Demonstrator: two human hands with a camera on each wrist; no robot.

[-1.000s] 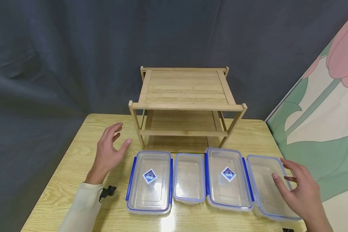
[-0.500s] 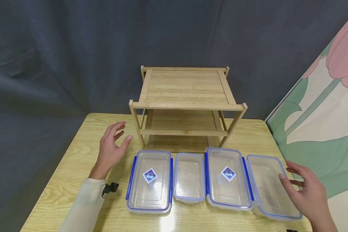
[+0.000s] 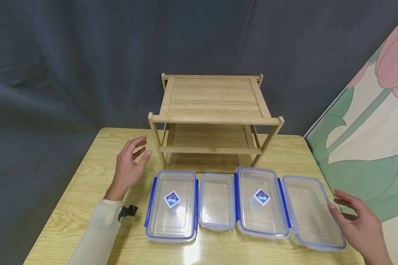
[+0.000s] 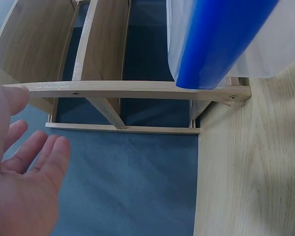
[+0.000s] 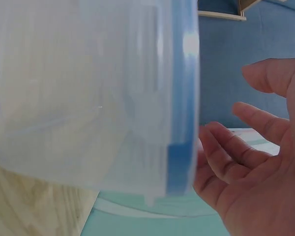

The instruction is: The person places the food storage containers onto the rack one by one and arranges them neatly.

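Observation:
Clear plastic food containers with blue-rimmed lids stand in a row on the wooden table. At the left end is a large labelled container (image 3: pixel 182 224), then a smaller one (image 3: pixel 217 200), another large labelled container (image 3: pixel 268 217), and an unlabelled container (image 3: pixel 315 217) at the right end. My left hand (image 3: pixel 128 167) hovers left of the row with fingers loosely bent, holding nothing. My right hand (image 3: pixel 363 222) is beside the right-end container, thumb close to its rim in the head view; its fingers (image 5: pixel 258 120) are relaxed and grip nothing.
Behind the containers stands a bamboo shelf rack (image 3: pixel 215 97) with several tiers. The wooden table (image 3: pixel 83 184) carries everything. A dark curtain (image 3: pixel 119 66) hangs at the back, and a tulip-patterned cloth (image 3: pixel 368 147) hangs on the right.
My right hand has moved right, from over the right-end container to beside it. My left hand has shifted slightly right and away from me. The containers keep their places.

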